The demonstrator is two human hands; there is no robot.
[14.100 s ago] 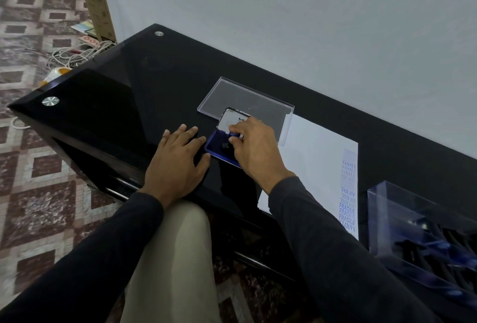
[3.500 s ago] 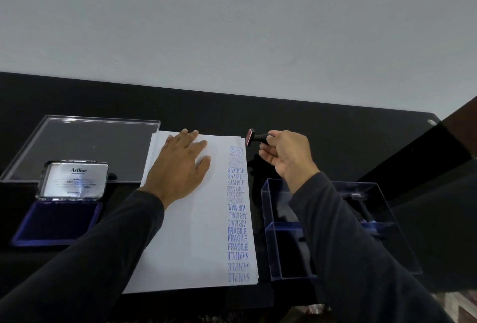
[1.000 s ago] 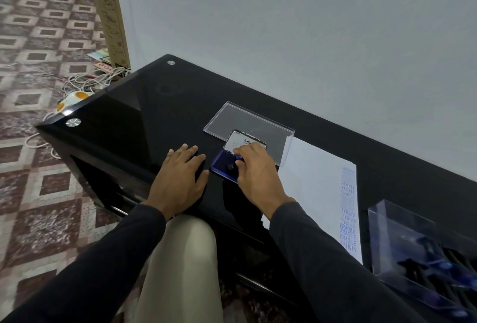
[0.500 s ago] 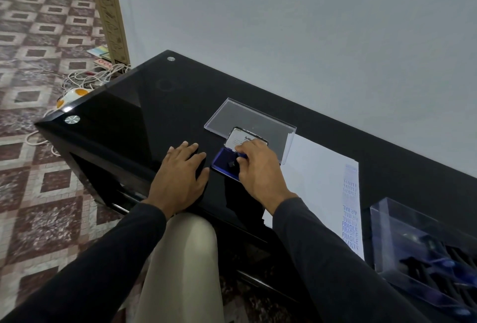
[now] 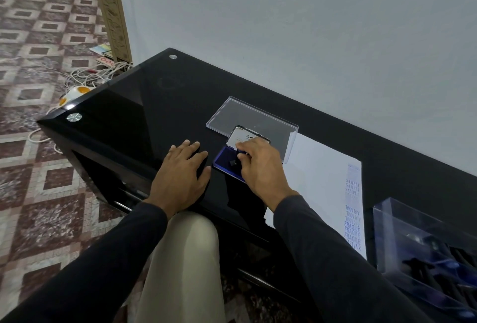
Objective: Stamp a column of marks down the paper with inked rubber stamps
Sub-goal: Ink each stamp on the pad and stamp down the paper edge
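The blue ink pad (image 5: 224, 160) lies open on the black glass table (image 5: 134, 113), its lid (image 5: 241, 136) tipped back. My right hand (image 5: 260, 165) grips a small black rubber stamp (image 5: 233, 163) and holds it down on the pad; most of the stamp is hidden under my fingers. My left hand (image 5: 182, 175) rests flat on the table just left of the pad. To the right lies the white paper (image 5: 320, 180) with a column of blue marks (image 5: 353, 206) down its right edge.
A clear plastic lid (image 5: 232, 116) lies behind the ink pad. A clear box (image 5: 392, 235) with several more stamps stands at the right, beside the paper. The table's left corner (image 5: 51, 122) drops to a tiled floor with cables (image 5: 87, 77) and a cardboard box (image 5: 113, 12).
In the last second both hands kept their places, the right one still pressing the stamp on the pad. Some seconds earlier the right hand held the stamp over the paper, the left flat on it.
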